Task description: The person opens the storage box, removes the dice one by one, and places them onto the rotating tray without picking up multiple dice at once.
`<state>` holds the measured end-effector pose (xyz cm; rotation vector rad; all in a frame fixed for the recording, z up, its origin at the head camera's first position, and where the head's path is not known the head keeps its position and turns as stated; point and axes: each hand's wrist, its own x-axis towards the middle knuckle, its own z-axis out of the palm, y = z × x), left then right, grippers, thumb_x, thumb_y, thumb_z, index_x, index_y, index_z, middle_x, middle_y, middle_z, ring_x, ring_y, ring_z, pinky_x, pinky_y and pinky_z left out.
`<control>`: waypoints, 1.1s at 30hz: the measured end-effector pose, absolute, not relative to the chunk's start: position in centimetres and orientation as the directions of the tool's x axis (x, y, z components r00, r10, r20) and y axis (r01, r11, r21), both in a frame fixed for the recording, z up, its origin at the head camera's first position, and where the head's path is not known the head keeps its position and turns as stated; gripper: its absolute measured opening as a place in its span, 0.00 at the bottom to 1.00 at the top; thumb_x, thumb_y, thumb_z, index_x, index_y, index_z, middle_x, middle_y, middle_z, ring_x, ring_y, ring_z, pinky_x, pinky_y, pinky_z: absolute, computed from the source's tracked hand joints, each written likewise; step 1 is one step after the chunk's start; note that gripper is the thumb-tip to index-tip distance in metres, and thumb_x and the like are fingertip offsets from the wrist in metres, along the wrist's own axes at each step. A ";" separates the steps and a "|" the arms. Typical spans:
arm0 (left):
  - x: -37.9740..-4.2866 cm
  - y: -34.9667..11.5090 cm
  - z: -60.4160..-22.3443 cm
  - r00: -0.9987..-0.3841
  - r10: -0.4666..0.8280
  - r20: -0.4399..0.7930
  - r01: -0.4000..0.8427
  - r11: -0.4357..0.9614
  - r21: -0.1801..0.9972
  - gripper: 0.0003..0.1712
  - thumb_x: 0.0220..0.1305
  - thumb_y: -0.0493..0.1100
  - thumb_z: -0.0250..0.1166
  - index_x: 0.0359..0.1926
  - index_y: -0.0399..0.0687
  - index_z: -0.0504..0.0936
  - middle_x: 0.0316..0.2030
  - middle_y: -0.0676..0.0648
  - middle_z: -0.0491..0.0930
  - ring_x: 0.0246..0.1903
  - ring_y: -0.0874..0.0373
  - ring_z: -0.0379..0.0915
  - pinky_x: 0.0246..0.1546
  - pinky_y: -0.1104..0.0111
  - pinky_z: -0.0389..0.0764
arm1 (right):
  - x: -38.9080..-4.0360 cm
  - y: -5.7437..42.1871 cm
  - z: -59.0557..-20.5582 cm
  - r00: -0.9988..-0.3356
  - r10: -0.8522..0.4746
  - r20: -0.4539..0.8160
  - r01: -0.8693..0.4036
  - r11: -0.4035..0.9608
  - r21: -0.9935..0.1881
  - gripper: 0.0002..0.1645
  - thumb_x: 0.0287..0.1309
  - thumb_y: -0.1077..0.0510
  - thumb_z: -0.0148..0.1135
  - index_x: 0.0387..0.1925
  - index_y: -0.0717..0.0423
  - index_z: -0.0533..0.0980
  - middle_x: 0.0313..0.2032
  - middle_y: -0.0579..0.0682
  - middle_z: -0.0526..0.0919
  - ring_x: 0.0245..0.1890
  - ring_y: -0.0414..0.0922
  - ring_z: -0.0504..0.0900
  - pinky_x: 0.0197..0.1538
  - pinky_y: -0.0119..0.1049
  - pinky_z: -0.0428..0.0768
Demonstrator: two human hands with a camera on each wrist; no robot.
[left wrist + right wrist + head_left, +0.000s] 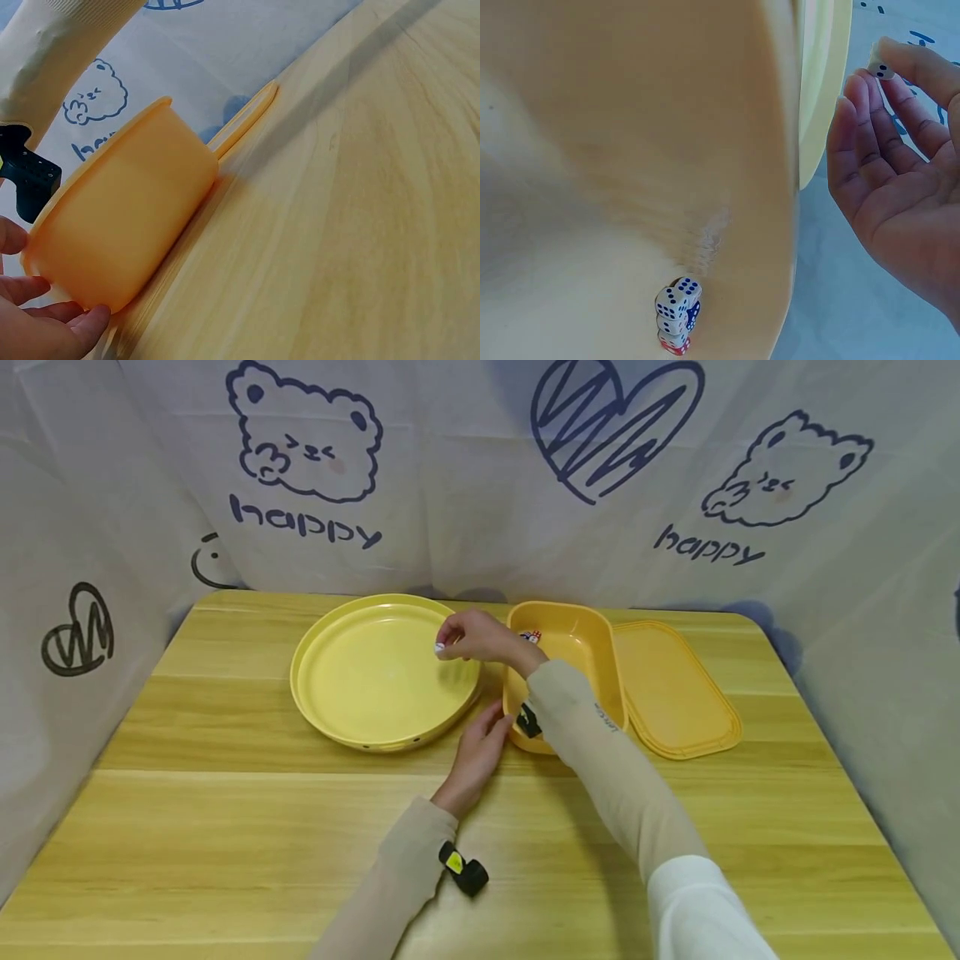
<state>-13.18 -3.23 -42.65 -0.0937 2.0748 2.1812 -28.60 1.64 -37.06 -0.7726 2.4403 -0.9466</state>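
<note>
Between thumb and fingertip my right hand point(900, 142) pinches a white die point(882, 69) with dark pips. In the head view that hand is over the right rim of a round yellow tray point(367, 677). My left hand point(480, 756) touches the near left side of an orange box point(573, 639), its fingertips against the outer wall in the left wrist view. Inside the box several dice point(675, 315), white, blue and red, sit bunched together. My right forearm crosses above the box and hides part of it.
An orange lid point(678, 685) lies flat to the right of the box, partly by its wall. Everything stands on a wooden table point(262, 852). White cloth point(465, 468) with drawn bears and hearts hangs behind and at the sides.
</note>
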 end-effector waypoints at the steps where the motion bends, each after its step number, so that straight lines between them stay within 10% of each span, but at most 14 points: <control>1: -12.9 -3.3 -42.1 -0.990 0.050 -0.133 -0.135 -0.040 0.990 0.25 0.74 0.38 0.50 0.67 0.29 0.64 0.64 0.34 0.66 0.64 0.44 0.62 0.64 0.57 0.64 | -28.6 1.6 -37.1 -0.763 -0.623 -0.171 -0.347 0.619 -0.704 0.09 0.61 0.59 0.66 0.39 0.61 0.79 0.36 0.52 0.80 0.33 0.45 0.75 0.36 0.32 0.77; 22: -14.2 -3.0 -46.0 -0.991 0.048 -0.123 -0.125 -0.055 0.991 0.27 0.74 0.43 0.51 0.69 0.37 0.65 0.65 0.41 0.67 0.64 0.51 0.63 0.64 0.59 0.65 | -28.8 2.3 -37.2 -0.725 -0.659 -0.200 -0.398 0.639 -0.659 0.21 0.61 0.60 0.64 0.53 0.66 0.76 0.44 0.56 0.82 0.41 0.48 0.79 0.39 0.34 0.79; 33: -14.1 -2.8 -45.8 -0.988 0.010 -0.153 -0.153 -0.016 0.988 0.27 0.74 0.43 0.51 0.69 0.38 0.64 0.66 0.41 0.66 0.66 0.52 0.59 0.66 0.60 0.61 | -29.3 7.0 -35.8 -0.831 -0.540 -0.130 -0.235 0.554 -0.799 0.21 0.63 0.60 0.62 0.55 0.65 0.75 0.47 0.57 0.80 0.46 0.49 0.78 0.48 0.43 0.80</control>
